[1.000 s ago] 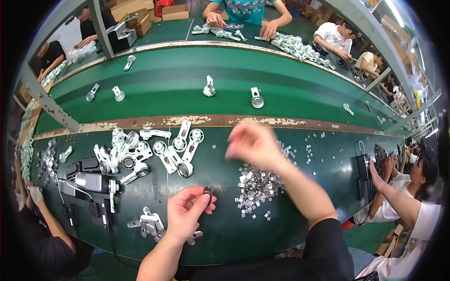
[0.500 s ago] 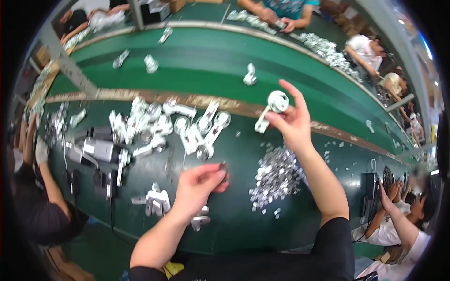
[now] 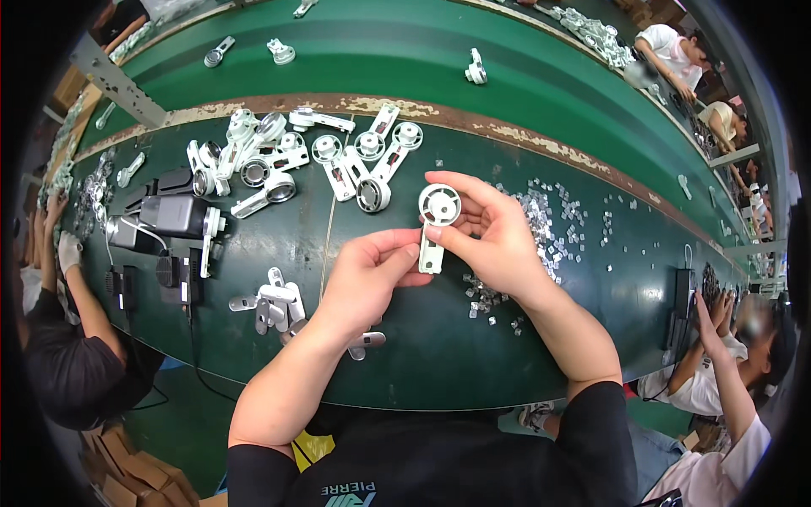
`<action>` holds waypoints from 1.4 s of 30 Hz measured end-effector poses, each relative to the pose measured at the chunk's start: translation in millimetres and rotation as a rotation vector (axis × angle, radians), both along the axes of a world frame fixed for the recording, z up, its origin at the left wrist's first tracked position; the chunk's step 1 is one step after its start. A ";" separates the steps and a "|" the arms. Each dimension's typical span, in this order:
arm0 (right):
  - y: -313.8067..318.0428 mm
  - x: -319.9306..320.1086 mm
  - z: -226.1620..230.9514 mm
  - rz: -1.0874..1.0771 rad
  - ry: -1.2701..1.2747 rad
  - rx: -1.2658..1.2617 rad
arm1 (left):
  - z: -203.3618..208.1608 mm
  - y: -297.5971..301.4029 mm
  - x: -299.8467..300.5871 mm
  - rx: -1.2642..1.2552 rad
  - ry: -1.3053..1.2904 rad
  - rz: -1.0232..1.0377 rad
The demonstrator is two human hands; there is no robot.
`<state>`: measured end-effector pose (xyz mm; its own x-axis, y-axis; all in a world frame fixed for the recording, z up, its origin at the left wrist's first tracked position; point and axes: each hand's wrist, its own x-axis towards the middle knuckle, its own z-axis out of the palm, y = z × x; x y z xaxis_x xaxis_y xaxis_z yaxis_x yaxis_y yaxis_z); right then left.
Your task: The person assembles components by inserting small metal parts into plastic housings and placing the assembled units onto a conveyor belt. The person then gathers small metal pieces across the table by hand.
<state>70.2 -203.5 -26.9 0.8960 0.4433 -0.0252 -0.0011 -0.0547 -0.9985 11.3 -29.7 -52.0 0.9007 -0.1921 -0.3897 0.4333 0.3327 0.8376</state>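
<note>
1. The right hand (image 3: 494, 241) pinches a white metal bracket (image 3: 436, 221) at frame centre, round wheel end uppermost.
2. The bracket's long axis runs nearly top to bottom; its lower end points toward the left hand (image 3: 367, 275).
3. The left hand's fingertips are closed together and touch that lower end.
4. Small clips (image 3: 541, 215) lie scattered just right of the hands.

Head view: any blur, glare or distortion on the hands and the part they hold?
Head view: sharp at the centre, the left hand and right hand crisp around the white metal bracket with a round wheel; no strong glare on the green bench top; fisheye bends the bench edges, black vignette at the corners, some faces at the rim look blurred.
</note>
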 end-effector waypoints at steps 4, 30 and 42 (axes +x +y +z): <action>-0.7 -0.2 -0.8 0.023 0.070 -0.008 | 0.3 1.5 -1.0 0.000 -0.010 -0.029; 9.8 -9.6 -3.7 -0.078 -0.005 0.342 | -1.8 -5.6 -10.8 0.498 -0.604 0.151; -164.4 206.7 -28.5 -0.525 -0.690 -1.196 | 47.3 50.6 -41.6 1.435 -0.702 -0.263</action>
<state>276.8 -367.9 -55.4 0.9303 0.0952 0.3542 0.1652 -0.9709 -0.1731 -30.3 21.0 -4.7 0.9720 -0.2217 0.0781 -0.2336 -0.8748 0.4244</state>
